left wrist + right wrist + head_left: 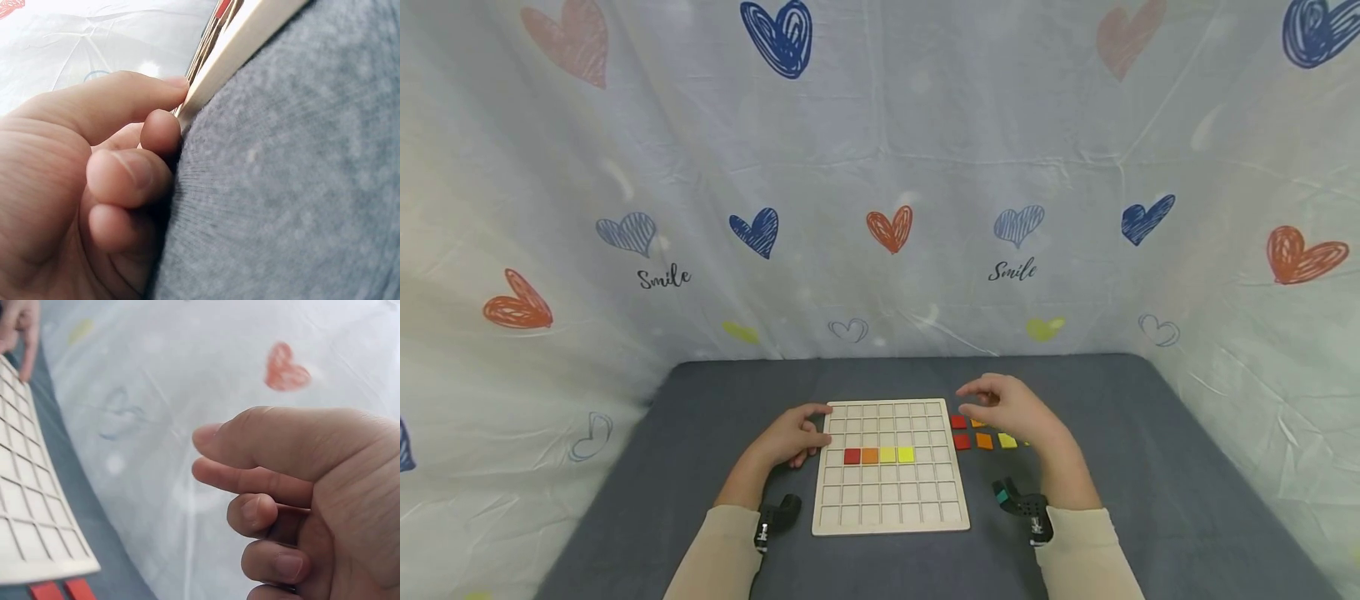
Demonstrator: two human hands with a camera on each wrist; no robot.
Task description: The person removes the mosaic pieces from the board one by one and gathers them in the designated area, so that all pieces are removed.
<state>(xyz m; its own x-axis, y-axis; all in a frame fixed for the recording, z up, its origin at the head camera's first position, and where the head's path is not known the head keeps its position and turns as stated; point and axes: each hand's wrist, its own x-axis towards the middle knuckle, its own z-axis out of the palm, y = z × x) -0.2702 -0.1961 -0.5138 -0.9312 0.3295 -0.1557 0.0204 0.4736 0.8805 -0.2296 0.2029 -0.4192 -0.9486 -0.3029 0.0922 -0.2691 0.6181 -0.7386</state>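
A pale wooden grid board lies on the dark cloth. One row holds a red tile, an orange tile and two yellow tiles side by side. My left hand touches the board's left edge near the far corner, index finger stretched out. In the left wrist view the thumb rests against the board's side, with the other fingers bent below. Beyond the board's right edge, my right hand hovers over loose tiles, thumb and index apart with nothing between them. The right wrist view also shows its fingers bare.
Loose red tiles, orange tiles and a yellow tile lie right of the board, some partly hidden by the right hand and forearm. A curtain printed with hearts hangs behind the dark table.
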